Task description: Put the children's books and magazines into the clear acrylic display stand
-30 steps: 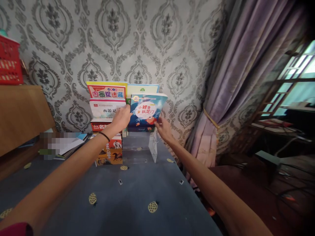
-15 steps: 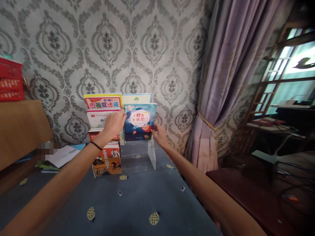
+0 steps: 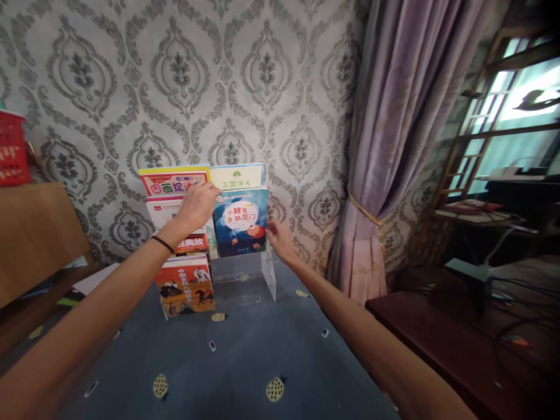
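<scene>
A blue picture book (image 3: 241, 224) with a white title patch stands in the clear tiered book rack (image 3: 238, 286), in front of a pale book (image 3: 237, 177). My left hand (image 3: 199, 204) pinches its upper left corner. At its right edge, my right hand (image 3: 280, 238) has thumb and fingers closed on the cover. To the left, the rack's other column holds a yellow-topped book (image 3: 172, 172), a white book (image 3: 161, 211), a red book (image 3: 192, 242) and, lowest in front, orange books (image 3: 188, 286). My left hand and forearm hide parts of these.
The rack stands on a dark blue tablecloth (image 3: 236, 361) by a patterned wall (image 3: 301, 116). A wooden cabinet (image 3: 39, 233) with a red basket (image 3: 12, 149) is at left. A purple curtain (image 3: 385, 116) and a dark red surface (image 3: 420, 344) lie right.
The blue book has gone a little lower and left in the picture, both hands still on it. More of the pale book behind shows. The view has shifted slightly.
</scene>
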Motion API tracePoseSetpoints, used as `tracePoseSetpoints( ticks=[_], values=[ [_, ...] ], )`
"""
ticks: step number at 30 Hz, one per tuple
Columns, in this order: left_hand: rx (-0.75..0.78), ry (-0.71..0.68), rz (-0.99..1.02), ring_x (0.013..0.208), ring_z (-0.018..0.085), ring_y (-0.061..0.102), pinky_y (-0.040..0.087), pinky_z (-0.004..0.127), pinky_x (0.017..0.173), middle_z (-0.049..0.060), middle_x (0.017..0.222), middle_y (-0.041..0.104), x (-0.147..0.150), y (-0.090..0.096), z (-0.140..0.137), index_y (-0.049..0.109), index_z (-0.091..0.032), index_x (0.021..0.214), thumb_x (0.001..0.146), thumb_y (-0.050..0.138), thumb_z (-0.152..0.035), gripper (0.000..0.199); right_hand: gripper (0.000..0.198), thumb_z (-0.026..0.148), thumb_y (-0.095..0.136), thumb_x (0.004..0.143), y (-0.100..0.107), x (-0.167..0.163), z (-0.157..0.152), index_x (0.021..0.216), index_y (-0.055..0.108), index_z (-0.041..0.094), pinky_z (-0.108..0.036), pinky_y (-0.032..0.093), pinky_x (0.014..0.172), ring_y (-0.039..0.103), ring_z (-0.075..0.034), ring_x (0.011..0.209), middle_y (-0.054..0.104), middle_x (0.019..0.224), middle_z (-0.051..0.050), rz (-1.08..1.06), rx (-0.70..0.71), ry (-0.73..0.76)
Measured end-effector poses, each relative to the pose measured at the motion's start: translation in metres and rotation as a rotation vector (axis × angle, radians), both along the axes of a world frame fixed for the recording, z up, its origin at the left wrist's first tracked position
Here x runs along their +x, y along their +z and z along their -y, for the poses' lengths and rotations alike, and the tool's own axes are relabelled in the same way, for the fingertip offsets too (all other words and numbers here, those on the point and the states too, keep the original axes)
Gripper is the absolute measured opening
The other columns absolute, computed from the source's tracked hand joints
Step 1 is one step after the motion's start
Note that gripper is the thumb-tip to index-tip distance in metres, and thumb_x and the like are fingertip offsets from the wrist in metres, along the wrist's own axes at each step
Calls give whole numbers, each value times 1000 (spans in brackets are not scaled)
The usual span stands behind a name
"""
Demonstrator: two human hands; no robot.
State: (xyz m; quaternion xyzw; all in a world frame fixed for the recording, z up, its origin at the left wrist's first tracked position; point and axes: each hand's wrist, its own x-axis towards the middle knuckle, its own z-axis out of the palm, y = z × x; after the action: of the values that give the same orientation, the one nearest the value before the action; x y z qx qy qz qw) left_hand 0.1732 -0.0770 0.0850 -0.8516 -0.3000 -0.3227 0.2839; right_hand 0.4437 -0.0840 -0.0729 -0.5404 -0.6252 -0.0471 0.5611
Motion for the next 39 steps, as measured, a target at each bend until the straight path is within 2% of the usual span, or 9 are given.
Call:
tracePoseSetpoints(
  ticks=[8, 13, 19, 24, 29, 34, 39],
  values=[
    [-48, -71, 26, 108, 28, 62, 50, 42, 97, 14, 112, 70, 5, -3, -7, 72, -16, 113, 93, 43, -8, 37, 15, 18, 54, 83, 1, -7, 8, 88, 68, 21, -37, 51, 80, 67, -25, 82, 74, 84, -7, 18, -43, -106],
    [-66, -84, 23, 109, 29, 63, 51, 44, 98, 15, 114, 71, 5, -3, -10, 72, -15, 116, 91, 40, -6, 41, 16, 17, 54, 82, 2, -7, 8, 86, 69, 21, -35, 52, 77, 66, -24, 79, 73, 81, -5, 24, -66, -110],
    [-52, -138, 65, 116, 27, 62, 48, 45, 106, 13, 122, 71, -10, 13, -10, 71, -17, 120, 88, 39, -5, 47, 17, 18, 58, 81, -3, 0, 13, 91, 71, 21, -39, 55, 81, 69, -24, 81, 76, 88, -7, 11, -64, -70],
    [-55, -75, 146, 115, 27, 64, 48, 45, 105, 11, 122, 73, -30, 24, -5, 71, -17, 116, 93, 38, -13, 41, 25, 18, 56, 84, 6, 4, 15, 103, 71, 20, -42, 56, 87, 71, -24, 87, 76, 99, -9, -9, -26, -32],
    [-37, -70, 67, 120, 27, 61, 44, 44, 110, 13, 125, 70, -31, 13, -7, 69, -16, 116, 94, 42, -14, 35, 29, 19, 57, 84, 14, 1, 13, 110, 70, 19, -43, 57, 88, 71, -24, 90, 76, 102, -10, -10, -13, -20],
    [10, -12, -26, 114, 31, 60, 46, 47, 104, 18, 114, 69, -21, 5, -9, 69, -13, 107, 97, 45, -19, 27, 26, 18, 57, 83, 5, -7, 11, 105, 71, 17, -43, 58, 85, 71, -25, 87, 76, 99, -12, -20, -47, -66],
    [33, 68, -37, 109, 32, 61, 47, 45, 97, 18, 103, 70, -10, 7, -7, 72, -14, 95, 98, 46, -21, 26, 20, 16, 57, 81, -8, -11, 8, 95, 70, 20, -42, 57, 85, 70, -24, 83, 75, 90, -8, -20, -74, -127]
  ],
)
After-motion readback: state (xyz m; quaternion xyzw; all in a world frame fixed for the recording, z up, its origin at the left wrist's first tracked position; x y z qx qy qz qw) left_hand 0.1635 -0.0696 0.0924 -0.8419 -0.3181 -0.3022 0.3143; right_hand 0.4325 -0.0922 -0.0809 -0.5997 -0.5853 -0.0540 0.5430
